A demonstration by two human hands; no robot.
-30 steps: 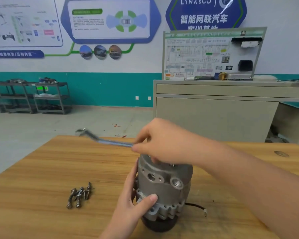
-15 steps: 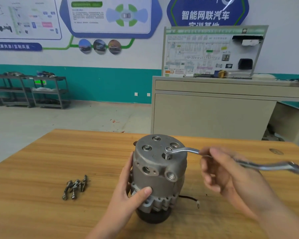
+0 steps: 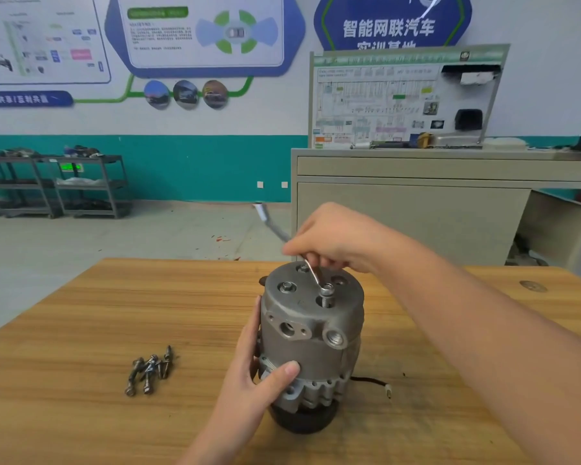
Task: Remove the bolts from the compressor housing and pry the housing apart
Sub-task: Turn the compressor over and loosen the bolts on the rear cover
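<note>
My left hand (image 3: 249, 374) grips the compressor housing (image 3: 311, 333), upright near the desk (image 3: 81, 330) centre; my right hand (image 3: 336, 239) holds the wrench (image 3: 312, 273) on a half-raised bolt (image 3: 326, 293). The housing seems heavy, stiff and smooth, so I hold its ribbed lower body.

Left grip (image 3: 262, 374) wrapped sideways, right grip (image 3: 332, 243) pinching above.

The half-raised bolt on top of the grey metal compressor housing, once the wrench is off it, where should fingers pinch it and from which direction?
Probably pinch the hex head of the half-raised steel bolt from straight above. It stands upright, proud of the grey cast-metal compressor housing, with thread showing beneath the head, so the head is clear of the surface. The ring end of the slim steel wrench sits on it now.
</note>
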